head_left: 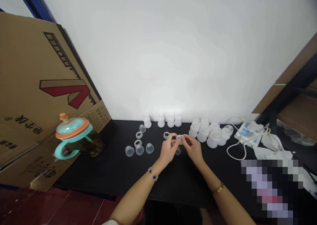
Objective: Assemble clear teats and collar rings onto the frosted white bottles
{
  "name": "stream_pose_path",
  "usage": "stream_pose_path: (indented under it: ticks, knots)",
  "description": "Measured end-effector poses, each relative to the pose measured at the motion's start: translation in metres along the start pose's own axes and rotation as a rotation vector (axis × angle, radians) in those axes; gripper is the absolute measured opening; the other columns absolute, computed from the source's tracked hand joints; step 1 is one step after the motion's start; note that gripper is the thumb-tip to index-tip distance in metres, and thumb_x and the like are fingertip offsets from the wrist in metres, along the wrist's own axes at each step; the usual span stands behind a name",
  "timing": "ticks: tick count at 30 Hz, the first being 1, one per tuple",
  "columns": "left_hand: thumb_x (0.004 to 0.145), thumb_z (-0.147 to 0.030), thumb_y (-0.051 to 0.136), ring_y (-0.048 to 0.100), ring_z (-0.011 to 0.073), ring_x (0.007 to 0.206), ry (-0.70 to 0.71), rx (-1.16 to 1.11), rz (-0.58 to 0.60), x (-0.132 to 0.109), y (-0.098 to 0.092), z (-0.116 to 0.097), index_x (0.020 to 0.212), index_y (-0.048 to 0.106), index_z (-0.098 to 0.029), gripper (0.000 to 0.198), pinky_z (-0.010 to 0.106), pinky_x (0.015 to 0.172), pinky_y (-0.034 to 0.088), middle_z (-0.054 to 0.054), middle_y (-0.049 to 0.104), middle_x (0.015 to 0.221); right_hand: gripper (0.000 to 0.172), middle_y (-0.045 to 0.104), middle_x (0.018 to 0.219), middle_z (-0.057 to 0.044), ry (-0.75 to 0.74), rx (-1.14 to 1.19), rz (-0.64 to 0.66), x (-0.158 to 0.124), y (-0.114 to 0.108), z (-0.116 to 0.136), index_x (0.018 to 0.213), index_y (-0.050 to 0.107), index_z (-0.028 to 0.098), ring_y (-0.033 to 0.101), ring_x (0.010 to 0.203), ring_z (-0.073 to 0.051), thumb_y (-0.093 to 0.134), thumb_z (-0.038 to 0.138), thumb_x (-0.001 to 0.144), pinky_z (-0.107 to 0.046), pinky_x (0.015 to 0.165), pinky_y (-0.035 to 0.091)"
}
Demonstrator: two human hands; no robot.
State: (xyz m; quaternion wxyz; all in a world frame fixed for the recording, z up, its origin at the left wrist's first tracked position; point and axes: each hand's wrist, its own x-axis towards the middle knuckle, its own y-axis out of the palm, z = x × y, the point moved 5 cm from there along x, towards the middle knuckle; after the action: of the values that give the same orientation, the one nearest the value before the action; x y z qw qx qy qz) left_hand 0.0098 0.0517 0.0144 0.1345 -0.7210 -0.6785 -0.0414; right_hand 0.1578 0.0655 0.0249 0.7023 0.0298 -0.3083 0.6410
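Cap (180, 139), small and clear, pinched from both sides at mid-table: left hand (169, 149) on its left, right hand (193, 147) on its right, thumb and fingertips of each closed on it, other fingers curled in. Held just above the black table (119, 172), straight ahead of the body, equally near to both hands. Too small to tell which way its opening faces, or whether it has a long axis at all.

Directly below the fingers, a second clear piece (177, 151) on the table, nearer the left hand. Just beyond the left fingertips, a ring (166, 135); two more rings (138, 138) farther left, beside a loose group of domes (140, 149). Along the wall, a row of bottles (165, 120), upright; to the right of the hands, a tight cluster (210, 132) of bigger ones, some tilted. Past those, a white device (247, 131) with a looping cable.

Far left, a teal cup (74, 136) with orange lid, against a leaning box (29, 86). On the box: a red V-shaped mark, black Chinese characters and a small-print panel, none clear enough to read. On the device: a blue label, too small to read. No lettering visible on cap, bottles or cup
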Motion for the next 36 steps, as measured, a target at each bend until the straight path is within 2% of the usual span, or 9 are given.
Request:
stream_pose_path:
  ticks: [15, 21, 29, 34, 36]
  knots:
    - [0.095, -0.050, 0.057, 0.069, 0.0162, 0.062, 0.015, 0.033, 0.009, -0.001, 0.001, -0.002, 0.108, 0.054, -0.022, 0.031, 0.024, 0.061, 0.053, -0.002, 0.070, 0.070, 0.028, 0.073, 0.079, -0.005, -0.012, -0.075, -0.014, -0.001, 0.000, -0.001, 0.094, 0.072, 0.020, 0.063, 0.061, -0.018, 0.055, 0.042, 0.094, -0.028, 0.057, 0.049]
    - [0.096, -0.048, 0.056, 0.070, 0.0169, 0.066, 0.029, 0.039, 0.007, -0.001, 0.001, -0.002, 0.109, 0.055, -0.022, 0.030, 0.024, 0.063, 0.053, 0.000, 0.071, 0.073, 0.028, 0.074, 0.084, -0.005, -0.015, -0.079, -0.005, -0.002, 0.001, -0.001, 0.094, 0.070, 0.020, 0.063, 0.062, -0.018, 0.053, 0.043, 0.095, -0.029, 0.059, 0.050]
    - [0.096, -0.045, 0.058, 0.070, 0.0160, 0.074, 0.080, 0.083, -0.087, -0.002, -0.004, -0.009, 0.110, 0.062, -0.022, 0.027, 0.023, 0.063, 0.051, 0.003, 0.076, 0.090, 0.029, 0.073, 0.095, -0.006, -0.008, -0.052, 0.016, -0.005, 0.003, 0.002, 0.107, 0.067, 0.021, 0.062, 0.065, -0.017, 0.054, 0.043, 0.096, -0.029, 0.059, 0.051]
    - [0.095, -0.039, 0.059, 0.071, 0.0203, 0.096, 0.117, 0.051, -0.101, 0.000, -0.006, -0.011, 0.115, 0.065, -0.023, 0.026, 0.025, 0.070, 0.055, 0.006, 0.075, 0.109, 0.035, 0.072, 0.109, -0.008, -0.011, 0.011, 0.059, -0.006, 0.005, 0.000, 0.122, 0.064, 0.022, 0.064, 0.071, -0.017, 0.056, 0.043, 0.095, -0.028, 0.057, 0.052]
    - [0.094, -0.037, 0.060, 0.070, 0.0215, 0.102, 0.131, 0.029, -0.102, 0.000, -0.006, -0.011, 0.114, 0.066, -0.023, 0.025, 0.026, 0.073, 0.057, 0.007, 0.073, 0.112, 0.035, 0.072, 0.110, -0.008, -0.008, 0.031, 0.070, -0.005, 0.006, 0.000, 0.122, 0.064, 0.022, 0.065, 0.072, -0.018, 0.056, 0.043, 0.095, -0.028, 0.057, 0.053]
